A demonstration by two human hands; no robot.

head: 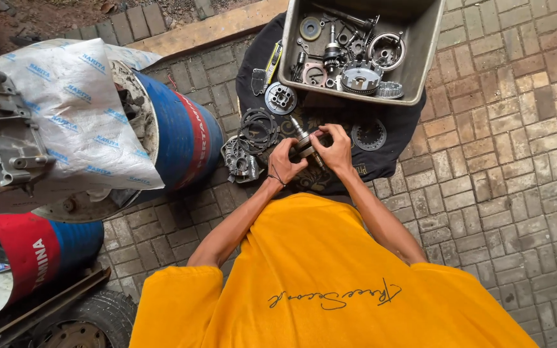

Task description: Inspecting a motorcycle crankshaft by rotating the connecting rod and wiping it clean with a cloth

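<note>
A white woven plastic sack (75, 109) with repeated blue lettering drapes over a blue drum (185, 138) banded red with white lettering; a second red-and-blue drum (40, 248) lies lower left. Both the left hand (283, 161) and right hand (336, 149) grasp a steel crankshaft (305, 143), its shaft angled up-left, over a black cloth (394, 125) on the brick floor, just below a grey metal tray (420, 45) of engine parts.

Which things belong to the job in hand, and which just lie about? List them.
In hand:
left hand
right hand
metal shaft, gripped by both hands

Lying about:
grey tray of engine parts
clutch rings
toothed disc
black cloth
blue and red drum
</note>
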